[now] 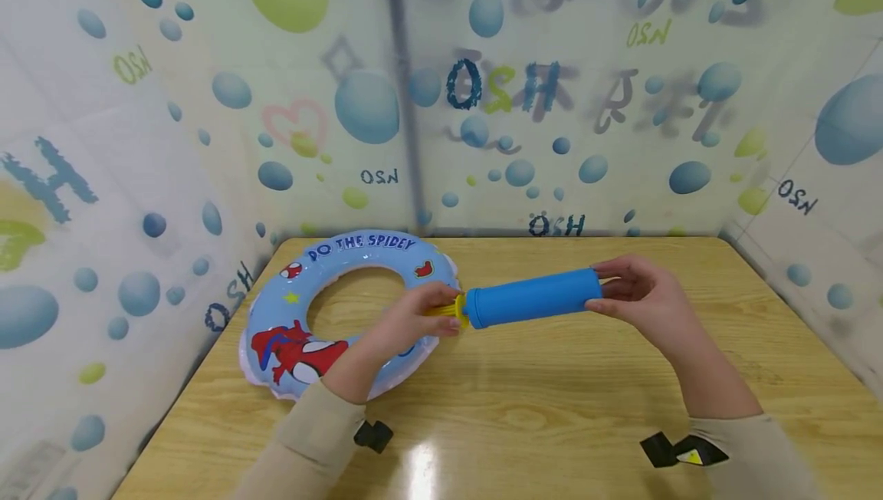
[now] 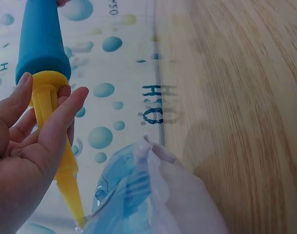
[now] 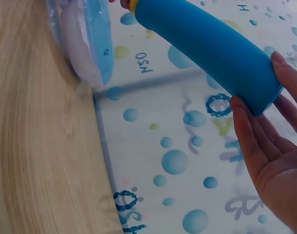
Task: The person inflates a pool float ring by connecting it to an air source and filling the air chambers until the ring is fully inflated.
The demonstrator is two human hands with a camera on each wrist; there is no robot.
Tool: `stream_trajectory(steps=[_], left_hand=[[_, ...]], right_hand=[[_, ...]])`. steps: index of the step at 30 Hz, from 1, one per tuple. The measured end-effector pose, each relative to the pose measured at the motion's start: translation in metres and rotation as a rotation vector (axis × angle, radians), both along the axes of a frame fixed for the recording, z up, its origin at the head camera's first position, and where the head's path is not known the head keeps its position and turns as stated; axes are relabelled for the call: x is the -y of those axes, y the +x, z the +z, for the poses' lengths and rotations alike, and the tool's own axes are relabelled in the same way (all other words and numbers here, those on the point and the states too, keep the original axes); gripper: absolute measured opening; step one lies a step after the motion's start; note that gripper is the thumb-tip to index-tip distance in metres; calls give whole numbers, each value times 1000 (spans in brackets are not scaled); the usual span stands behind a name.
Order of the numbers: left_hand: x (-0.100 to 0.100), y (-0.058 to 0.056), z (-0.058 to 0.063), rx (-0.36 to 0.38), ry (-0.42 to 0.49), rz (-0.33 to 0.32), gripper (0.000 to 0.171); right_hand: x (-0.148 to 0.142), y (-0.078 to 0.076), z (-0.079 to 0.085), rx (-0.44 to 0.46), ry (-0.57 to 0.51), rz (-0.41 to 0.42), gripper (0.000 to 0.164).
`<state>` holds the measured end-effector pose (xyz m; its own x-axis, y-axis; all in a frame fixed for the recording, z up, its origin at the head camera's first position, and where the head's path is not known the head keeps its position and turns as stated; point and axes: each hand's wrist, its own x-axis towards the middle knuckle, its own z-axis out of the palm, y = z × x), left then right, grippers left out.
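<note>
A blue hand pump (image 1: pixel 534 299) with a yellow tapered nozzle (image 2: pixel 69 190) is held up over the table, lying nearly level between both hands. My left hand (image 1: pixel 414 314) grips the yellow part close to the blue barrel, thumb and fingers around it. At the barrel's far end, my right hand (image 1: pixel 645 297) pinches the rim between thumb and fingertips; its palm (image 3: pixel 285 180) faces the end. Behind the left forearm lies an inflatable swim ring (image 1: pixel 272 304), light blue with a red cartoon figure and lettering. The nozzle tip overlaps the ring (image 2: pixel 121 195) in the left wrist view.
Everything is over a wood-grain table (image 1: pixel 552 416). A curtain (image 1: pixel 586 201) printed with bubbles and letters hangs behind its back edge and along both sides. Black straps (image 1: pixel 679 450) sit at both sleeve cuffs.
</note>
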<state>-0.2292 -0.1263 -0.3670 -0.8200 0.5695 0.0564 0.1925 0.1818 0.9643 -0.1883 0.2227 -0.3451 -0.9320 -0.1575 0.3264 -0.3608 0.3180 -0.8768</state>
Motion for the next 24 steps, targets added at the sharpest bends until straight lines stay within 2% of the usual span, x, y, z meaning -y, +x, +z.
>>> stream_trajectory(steps=[4,11,17,24], left_hand=[[-2,1,0,-7,-3,-3,40],[-2,0,3,-126,-92,8,38],[-1,1,6,-118,-102,21,41],[3,2,6,-143,-119,43,42]], right_hand=[[8,-1,0,34,10,7,43],[3,2,2,-20,1,-3,40],[-14,5,5,-101,-54,6,40],[-42,11,5,-106,-177,12,43]])
